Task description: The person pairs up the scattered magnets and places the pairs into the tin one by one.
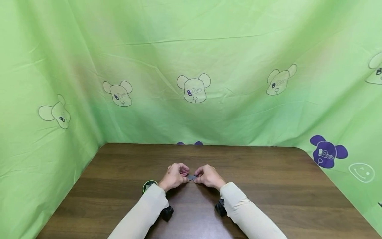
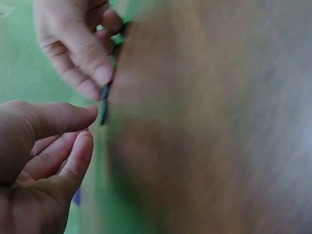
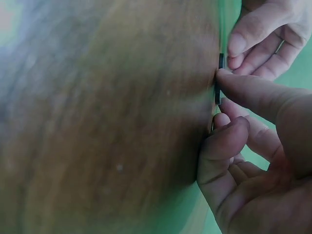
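Note:
A small, thin, flat grey piece (image 1: 190, 177) with a rounded outline lies on the table between the two hands. Seen edge-on in the right wrist view, it is a narrow dark strip (image 3: 220, 61); whether it is one piece or two touching, I cannot tell. My right hand (image 1: 209, 176) pinches its right part, the thumb against it and a finger at the far side. Close to its left end is my left hand (image 1: 175, 176), whose thumb and index finger (image 2: 85, 141) stand apart, with a narrow gap from the piece in both wrist views.
Partly hidden behind the left wrist is a round green-rimmed object (image 1: 149, 184) on the brown wooden table (image 1: 268, 192). Dark wrist cameras (image 1: 166, 213) hang below both forearms. A green printed cloth (image 1: 191, 122) encloses the table's back and sides.

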A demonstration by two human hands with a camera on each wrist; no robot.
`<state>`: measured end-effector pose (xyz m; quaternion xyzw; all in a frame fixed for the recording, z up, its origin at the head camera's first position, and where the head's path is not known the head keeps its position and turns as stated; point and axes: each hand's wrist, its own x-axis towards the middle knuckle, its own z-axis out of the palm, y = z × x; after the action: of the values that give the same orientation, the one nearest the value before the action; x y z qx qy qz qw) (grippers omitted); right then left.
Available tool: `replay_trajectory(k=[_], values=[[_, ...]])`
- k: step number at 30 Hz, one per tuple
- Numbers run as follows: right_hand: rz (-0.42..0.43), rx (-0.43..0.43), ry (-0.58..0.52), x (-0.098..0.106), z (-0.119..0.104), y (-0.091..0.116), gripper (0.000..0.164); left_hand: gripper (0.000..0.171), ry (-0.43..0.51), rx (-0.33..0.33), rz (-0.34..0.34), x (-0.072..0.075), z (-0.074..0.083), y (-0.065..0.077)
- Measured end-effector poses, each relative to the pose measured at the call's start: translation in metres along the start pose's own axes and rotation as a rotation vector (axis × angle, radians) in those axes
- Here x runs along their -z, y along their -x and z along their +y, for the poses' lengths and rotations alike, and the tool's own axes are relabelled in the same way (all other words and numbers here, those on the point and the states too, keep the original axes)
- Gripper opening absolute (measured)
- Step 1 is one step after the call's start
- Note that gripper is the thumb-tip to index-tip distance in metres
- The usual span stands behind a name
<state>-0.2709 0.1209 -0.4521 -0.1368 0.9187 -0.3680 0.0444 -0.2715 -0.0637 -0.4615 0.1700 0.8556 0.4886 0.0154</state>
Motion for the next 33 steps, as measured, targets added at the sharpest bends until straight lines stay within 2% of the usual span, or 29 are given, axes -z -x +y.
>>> replay_trajectory(k=[6,12,18,23,28,33], values=[[0.026,-0.005,0.023,0.000,-0.001,0.000,0.015,0.033,-0.016,0.008,-0.008,0.026,0.005,0.003],[0.031,-0.028,-0.007,-0.002,-0.003,0.000,0.019,0.035,-0.073,0.011,-0.006,0.057,0.000,0.017],[-0.030,-0.085,-0.211,-0.002,-0.003,0.000,0.011,0.039,-0.094,0.022,0.015,0.089,-0.015,0.041],[-0.094,-0.139,-0.366,0.000,0.000,-0.001,0.016,0.049,-0.069,0.058,-0.030,0.108,-0.030,0.061],[-0.105,-0.207,-0.490,0.001,-0.001,-0.003,0.019,0.058,0.002,0.044,-0.101,0.119,-0.036,0.076],[-0.101,-0.256,-0.594,0.002,-0.001,-0.006,0.018,0.065,0.078,0.048,-0.152,0.122,-0.040,0.086]])
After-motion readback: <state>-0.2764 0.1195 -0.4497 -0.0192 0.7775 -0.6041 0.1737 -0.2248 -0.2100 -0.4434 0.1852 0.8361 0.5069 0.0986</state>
